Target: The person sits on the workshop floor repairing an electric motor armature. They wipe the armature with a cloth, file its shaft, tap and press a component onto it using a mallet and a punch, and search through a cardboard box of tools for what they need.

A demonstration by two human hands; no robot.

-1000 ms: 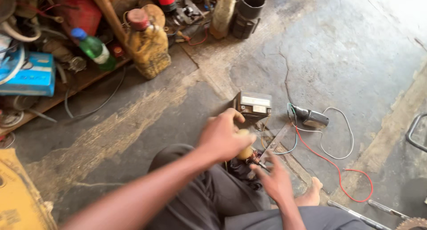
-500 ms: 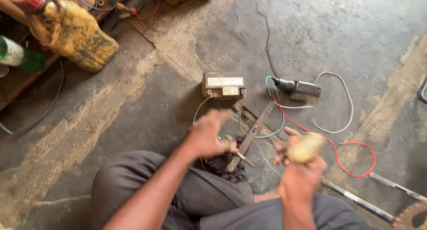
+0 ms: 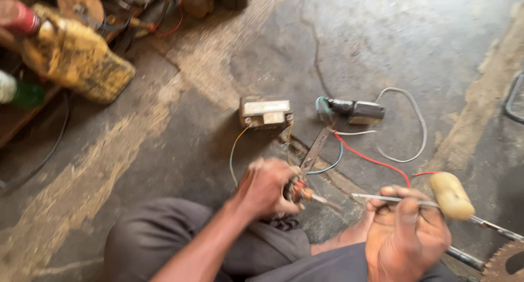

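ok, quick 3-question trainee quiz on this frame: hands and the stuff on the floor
1. True or false: the left hand grips a small orange-tipped part.
2. What does the right hand hold? A) a screwdriver with a pale yellow handle B) a hammer C) a paint brush
3. Fill in: the small box-shaped unit with wires sits on the ____ floor.

Key: 1 true; 2 A; 3 concrete
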